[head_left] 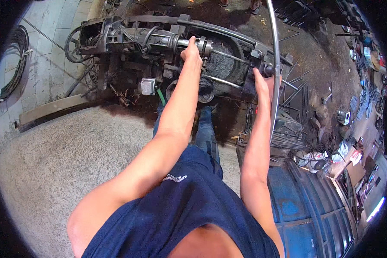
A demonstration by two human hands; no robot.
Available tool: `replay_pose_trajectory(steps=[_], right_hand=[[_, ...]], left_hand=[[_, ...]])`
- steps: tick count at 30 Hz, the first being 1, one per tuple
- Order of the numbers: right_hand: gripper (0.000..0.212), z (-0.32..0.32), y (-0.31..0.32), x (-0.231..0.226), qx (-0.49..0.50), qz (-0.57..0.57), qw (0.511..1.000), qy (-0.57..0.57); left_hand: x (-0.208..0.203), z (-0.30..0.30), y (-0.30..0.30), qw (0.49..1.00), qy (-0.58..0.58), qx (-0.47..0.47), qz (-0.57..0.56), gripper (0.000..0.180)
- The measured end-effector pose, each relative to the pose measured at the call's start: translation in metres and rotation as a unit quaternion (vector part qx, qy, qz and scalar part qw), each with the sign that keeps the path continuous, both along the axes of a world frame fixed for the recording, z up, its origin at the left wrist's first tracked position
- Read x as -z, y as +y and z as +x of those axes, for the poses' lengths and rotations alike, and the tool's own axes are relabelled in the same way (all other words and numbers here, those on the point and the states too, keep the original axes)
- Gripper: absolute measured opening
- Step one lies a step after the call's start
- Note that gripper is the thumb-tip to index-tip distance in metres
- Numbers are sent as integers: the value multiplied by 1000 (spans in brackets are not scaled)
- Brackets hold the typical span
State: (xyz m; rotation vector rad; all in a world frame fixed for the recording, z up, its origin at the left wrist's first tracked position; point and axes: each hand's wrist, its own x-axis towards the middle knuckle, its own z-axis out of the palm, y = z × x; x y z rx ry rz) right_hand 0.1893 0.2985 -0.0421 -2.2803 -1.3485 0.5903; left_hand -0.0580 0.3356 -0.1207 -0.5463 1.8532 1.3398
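In front of me stands a long, greasy lathe-like machine (159,41) with a round spindle head and two parallel steel rods. My left hand (191,52) is at the spindle head, thumb upward and fingers curled down against it; what they grip is hidden. A thin steel rod (230,57) runs from the head toward the dark block (249,79) at the right. Beside that block is my right hand (264,84), closed with its thumb up, most of its fingers out of sight. A long bright metal bar (274,38) crosses in front of this hand.
Below the rods lies a pan of dark grit (221,64). Loose metal rods (288,139) are piled at the right, above a blue ribbed metal panel (305,206). Coiled cable (19,56) hangs at the left wall. Another person's feet (254,6) show at the top.
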Motion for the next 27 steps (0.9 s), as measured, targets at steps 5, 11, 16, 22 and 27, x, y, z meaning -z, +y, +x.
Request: replay_pose_trajectory(steps=[5,11,16,22,27], right_hand=[[61,3,0,1,3,37,998,42],[68,8,0,1,-3,41,999,19],[67,20,1,3,7,20,1000,7],[67,21,0,-7,12,13,1000,-8],[66,22,3,-2,10,9,1000,-10]], left_hand=[[-3,5,-1,1000,-15,11,-11,75],[-11,8,-2,1000,-27,13,2,77],[-10,20,-1,999,-30,-5,-7,75],[8,14,0,999,-40,6,3,76],[19,-3,7,979,-135,-81,132,75]])
